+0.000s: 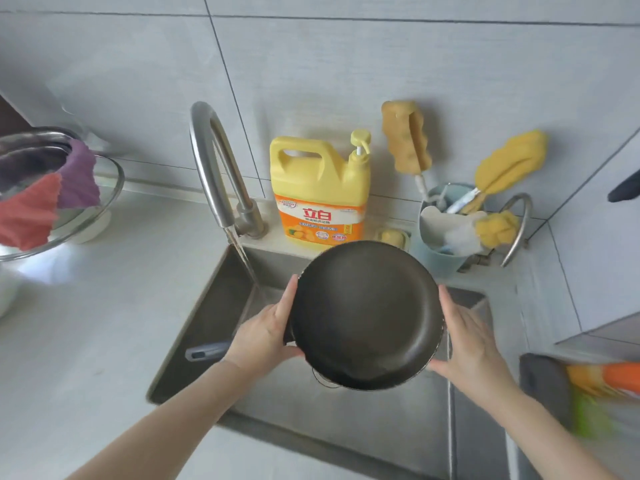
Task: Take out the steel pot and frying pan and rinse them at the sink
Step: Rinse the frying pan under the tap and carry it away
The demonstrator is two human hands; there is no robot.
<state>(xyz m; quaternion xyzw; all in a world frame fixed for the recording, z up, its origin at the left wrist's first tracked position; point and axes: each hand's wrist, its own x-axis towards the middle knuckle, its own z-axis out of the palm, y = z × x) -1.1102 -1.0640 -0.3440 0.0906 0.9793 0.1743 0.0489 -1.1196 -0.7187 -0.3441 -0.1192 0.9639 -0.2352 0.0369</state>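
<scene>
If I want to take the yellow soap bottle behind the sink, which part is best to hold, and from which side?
Probably the handle loop at the top of the yellow soap bottle. The bottle stands upright against the wall, the loop's opening faces forward, so fingers can hook through from the front or above. Come from the sink side; the faucet crowds its left and the pump sits top right.

One pan, two hands, three sponge brushes, two cloths

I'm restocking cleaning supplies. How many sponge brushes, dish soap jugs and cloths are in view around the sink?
Sponge brushes: 3 (tan, yellow, yellow in the blue holder)
Dish soap jugs: 1
Cloths: 2 (red, purple)
Total: 6
</scene>
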